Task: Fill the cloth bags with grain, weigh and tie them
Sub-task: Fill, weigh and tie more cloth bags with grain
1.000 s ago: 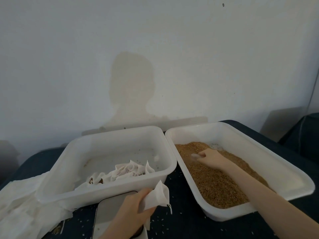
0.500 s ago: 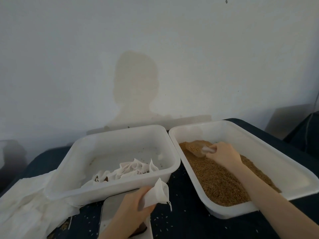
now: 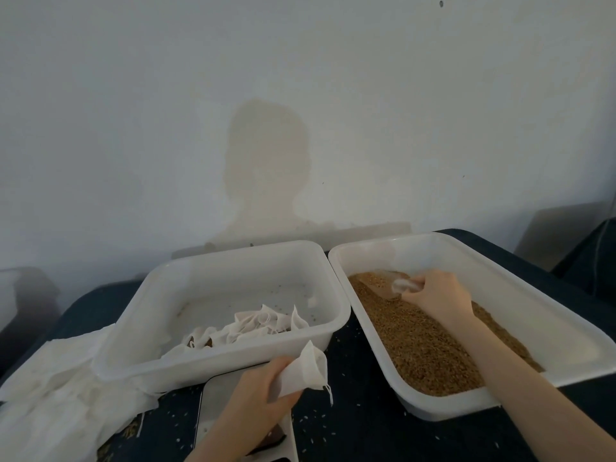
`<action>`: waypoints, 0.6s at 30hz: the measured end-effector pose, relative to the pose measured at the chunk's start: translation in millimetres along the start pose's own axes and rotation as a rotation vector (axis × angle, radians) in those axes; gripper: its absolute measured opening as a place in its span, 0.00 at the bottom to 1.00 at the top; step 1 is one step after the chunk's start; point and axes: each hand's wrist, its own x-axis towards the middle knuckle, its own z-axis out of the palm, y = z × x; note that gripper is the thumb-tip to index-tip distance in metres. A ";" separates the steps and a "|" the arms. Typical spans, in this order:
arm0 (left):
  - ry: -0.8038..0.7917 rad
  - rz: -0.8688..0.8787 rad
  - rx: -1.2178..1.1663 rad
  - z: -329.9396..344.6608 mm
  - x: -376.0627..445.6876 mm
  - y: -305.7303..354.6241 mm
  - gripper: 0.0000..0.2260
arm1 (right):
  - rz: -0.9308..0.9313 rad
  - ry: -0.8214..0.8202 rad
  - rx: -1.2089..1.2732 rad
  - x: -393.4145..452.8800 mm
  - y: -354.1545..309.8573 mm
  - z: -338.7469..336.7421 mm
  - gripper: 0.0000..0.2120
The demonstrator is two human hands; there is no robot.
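Dark bench [image 3: 350,428] under a pale wall: your left hand [image 3: 256,400] pinches an empty cloth bag [image 3: 305,370] above the scale [image 3: 220,405]; your right hand [image 3: 436,296] grips a scoop [image 3: 388,283] in the grain tub [image 3: 566,338]. Lift it level, clear the tub's near rim, pour into the bag's mouth over open bench between tubs.

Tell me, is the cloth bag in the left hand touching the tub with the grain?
Apart. In the head view the cloth bag, gripped by the left hand, hangs in front of the left tub, with dark tabletop showing between it and the grain tub.
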 end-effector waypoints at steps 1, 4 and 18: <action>-0.002 0.006 -0.002 0.2 0.2 0.3 0.11 | -0.001 0.004 0.003 -0.2 -0.1 -0.5 0.10; 0.003 0.009 -0.001 0.1 -0.6 1.8 0.11 | -0.014 0.018 0.005 -0.7 -1.0 -2.1 0.13; 0.143 -0.137 -0.117 -39.3 -17.9 -14.1 0.12 | -0.332 -0.001 0.316 -6.3 -21.2 -23.0 0.16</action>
